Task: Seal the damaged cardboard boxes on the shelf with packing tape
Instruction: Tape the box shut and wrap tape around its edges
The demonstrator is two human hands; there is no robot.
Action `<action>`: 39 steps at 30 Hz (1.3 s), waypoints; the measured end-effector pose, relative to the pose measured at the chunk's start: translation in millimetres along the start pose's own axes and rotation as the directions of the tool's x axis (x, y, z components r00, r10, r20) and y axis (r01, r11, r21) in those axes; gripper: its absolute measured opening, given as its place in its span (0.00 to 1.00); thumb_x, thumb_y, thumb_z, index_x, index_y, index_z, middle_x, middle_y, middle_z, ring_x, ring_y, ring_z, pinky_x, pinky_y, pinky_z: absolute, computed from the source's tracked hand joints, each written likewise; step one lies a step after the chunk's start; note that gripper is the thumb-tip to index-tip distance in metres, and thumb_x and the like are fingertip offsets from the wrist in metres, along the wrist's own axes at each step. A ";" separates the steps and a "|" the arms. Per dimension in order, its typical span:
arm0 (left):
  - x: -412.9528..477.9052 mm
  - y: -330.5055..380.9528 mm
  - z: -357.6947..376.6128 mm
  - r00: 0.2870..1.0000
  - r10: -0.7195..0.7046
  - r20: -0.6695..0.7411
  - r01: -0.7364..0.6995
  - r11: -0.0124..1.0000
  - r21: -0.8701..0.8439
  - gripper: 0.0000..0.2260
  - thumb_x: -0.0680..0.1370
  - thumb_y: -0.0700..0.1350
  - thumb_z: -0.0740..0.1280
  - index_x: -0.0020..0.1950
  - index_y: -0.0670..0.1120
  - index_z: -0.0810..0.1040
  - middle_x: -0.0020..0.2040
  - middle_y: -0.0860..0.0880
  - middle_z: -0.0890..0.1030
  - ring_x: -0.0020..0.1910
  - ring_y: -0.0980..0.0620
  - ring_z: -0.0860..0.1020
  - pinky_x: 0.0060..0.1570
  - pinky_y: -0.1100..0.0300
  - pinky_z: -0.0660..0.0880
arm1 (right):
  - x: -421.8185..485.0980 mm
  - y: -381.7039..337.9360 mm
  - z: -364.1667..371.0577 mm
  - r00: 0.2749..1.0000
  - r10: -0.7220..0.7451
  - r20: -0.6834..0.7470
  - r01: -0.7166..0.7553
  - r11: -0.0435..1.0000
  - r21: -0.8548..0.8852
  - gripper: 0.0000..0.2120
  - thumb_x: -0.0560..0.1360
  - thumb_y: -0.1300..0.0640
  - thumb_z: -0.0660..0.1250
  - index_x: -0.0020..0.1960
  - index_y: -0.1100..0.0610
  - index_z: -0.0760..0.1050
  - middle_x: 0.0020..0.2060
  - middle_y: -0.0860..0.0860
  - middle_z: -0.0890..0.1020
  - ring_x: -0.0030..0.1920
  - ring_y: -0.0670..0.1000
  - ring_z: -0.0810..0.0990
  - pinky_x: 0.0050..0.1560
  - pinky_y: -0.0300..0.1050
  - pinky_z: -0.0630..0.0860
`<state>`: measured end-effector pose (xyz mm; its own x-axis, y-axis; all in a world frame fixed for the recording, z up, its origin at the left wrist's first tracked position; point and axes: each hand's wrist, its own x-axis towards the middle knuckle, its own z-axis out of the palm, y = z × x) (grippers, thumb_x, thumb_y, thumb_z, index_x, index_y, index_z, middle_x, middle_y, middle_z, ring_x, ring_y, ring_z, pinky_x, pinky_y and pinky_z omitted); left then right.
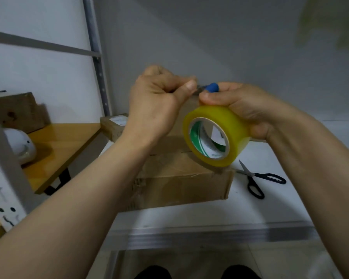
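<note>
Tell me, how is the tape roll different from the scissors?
The tape roll is yellow and round; the scissors have black handles and thin blades. The right hand holds the tape roll up; the scissors lie untouched on the white shelf. Both are near the cardboard box.

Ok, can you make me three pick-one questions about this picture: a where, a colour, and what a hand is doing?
1. Where are the scissors? A in a hand B on the shelf, right of the cardboard box C on the box
2. The tape roll's colour? A red B black C yellow
3. The right hand is? A gripping the tape roll B lying flat C pointing
B, they lie beside the box; C, its outside is yellow; A, fingers curl round it.
</note>
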<state>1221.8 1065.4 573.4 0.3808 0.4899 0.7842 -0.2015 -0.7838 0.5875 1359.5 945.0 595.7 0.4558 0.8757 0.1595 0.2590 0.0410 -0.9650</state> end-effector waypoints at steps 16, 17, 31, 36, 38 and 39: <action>-41.3 -71.3 -0.7 0.395 -0.660 0.639 -0.114 0.655 0.747 0.35 0.75 0.75 0.40 0.80 0.67 0.40 0.82 0.57 0.37 0.80 0.47 0.34 0.75 0.32 0.35 | 18.3 27.7 -33.0 0.960 0.047 -0.277 -0.189 0.839 -0.510 0.06 0.76 0.47 0.73 0.50 0.49 0.83 0.47 0.49 0.82 0.47 0.51 0.80 0.45 0.46 0.76; -41.2 -71.0 -2.3 0.375 -0.650 0.661 -0.133 0.668 0.732 0.35 0.74 0.75 0.40 0.79 0.68 0.40 0.82 0.57 0.36 0.80 0.49 0.34 0.75 0.33 0.34 | 19.2 26.8 -34.6 0.960 0.038 -0.279 -0.183 0.838 -0.515 0.06 0.76 0.47 0.73 0.50 0.48 0.82 0.47 0.48 0.82 0.46 0.50 0.79 0.42 0.45 0.74; -24.1 -56.9 -31.6 0.556 -0.594 0.582 0.438 0.804 0.402 0.45 0.69 0.75 0.66 0.81 0.62 0.53 0.77 0.62 0.64 0.75 0.54 0.64 0.74 0.51 0.61 | 24.4 6.5 -2.1 0.998 0.000 -0.069 -0.055 0.610 -0.790 0.07 0.77 0.46 0.71 0.47 0.49 0.81 0.42 0.50 0.80 0.41 0.49 0.77 0.38 0.42 0.69; 2.7 -42.5 -57.5 0.656 -0.524 0.543 0.576 0.813 0.089 0.41 0.63 0.58 0.75 0.74 0.53 0.69 0.58 0.58 0.84 0.60 0.56 0.79 0.63 0.55 0.69 | 28.2 -27.3 31.0 0.982 0.086 0.169 0.099 0.524 -0.846 0.08 0.76 0.43 0.71 0.47 0.47 0.83 0.46 0.48 0.83 0.47 0.51 0.81 0.49 0.50 0.79; 4.7 -38.8 -59.6 0.678 -0.499 0.539 0.564 0.824 0.053 0.28 0.64 0.54 0.78 0.63 0.51 0.79 0.54 0.54 0.86 0.56 0.54 0.82 0.59 0.52 0.72 | 34.3 -34.2 39.3 0.969 0.115 0.221 0.132 0.512 -0.849 0.08 0.75 0.43 0.72 0.48 0.47 0.83 0.46 0.48 0.84 0.48 0.51 0.82 0.52 0.53 0.79; 4.5 -37.5 -59.8 0.686 -0.493 0.535 0.557 0.829 0.050 0.23 0.65 0.52 0.80 0.58 0.50 0.82 0.53 0.51 0.86 0.55 0.52 0.83 0.58 0.51 0.73 | 36.7 -35.8 41.9 0.964 0.123 0.237 0.144 0.508 -0.849 0.08 0.75 0.43 0.72 0.48 0.47 0.83 0.46 0.47 0.84 0.48 0.51 0.82 0.53 0.53 0.80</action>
<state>1177.1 1119.8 566.9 0.8433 0.5184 0.1417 0.0899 -0.3960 0.9138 1331.3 995.8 627.4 0.2691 0.9630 -0.0143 0.9205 -0.2615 -0.2903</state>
